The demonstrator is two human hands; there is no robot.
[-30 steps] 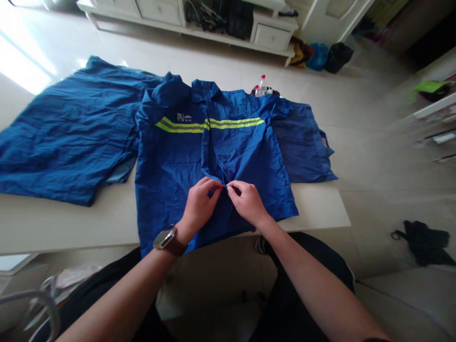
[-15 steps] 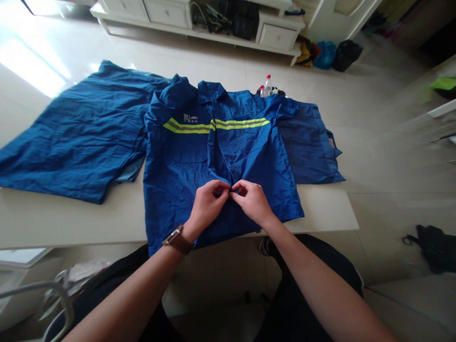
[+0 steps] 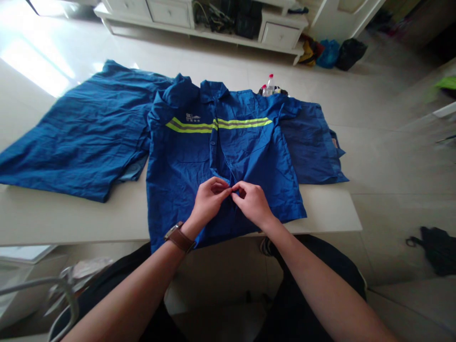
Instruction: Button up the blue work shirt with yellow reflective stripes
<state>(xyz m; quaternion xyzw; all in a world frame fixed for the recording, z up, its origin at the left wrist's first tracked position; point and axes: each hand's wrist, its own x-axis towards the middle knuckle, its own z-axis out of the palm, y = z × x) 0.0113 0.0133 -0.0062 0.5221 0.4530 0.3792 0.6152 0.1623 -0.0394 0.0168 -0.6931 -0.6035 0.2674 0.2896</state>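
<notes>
A blue work shirt with a yellow-green reflective stripe across the chest lies face up on a white table, collar away from me. My left hand, a brown-strapped watch on its wrist, and my right hand meet at the lower part of the shirt's front placket. Both hands pinch the fabric edges there, fingertips touching each other. The button itself is hidden under my fingers. The shirt's hem hangs a little over the near table edge.
A second blue garment is spread on the table to the left, and another folded blue piece lies at the right. A small bottle stands behind the shirt. A white cabinet and bags sit on the floor beyond.
My hands have closed together on the placket, fingers now curled tighter. The view has drifted slightly, so everything sits a little further right in the picture.
</notes>
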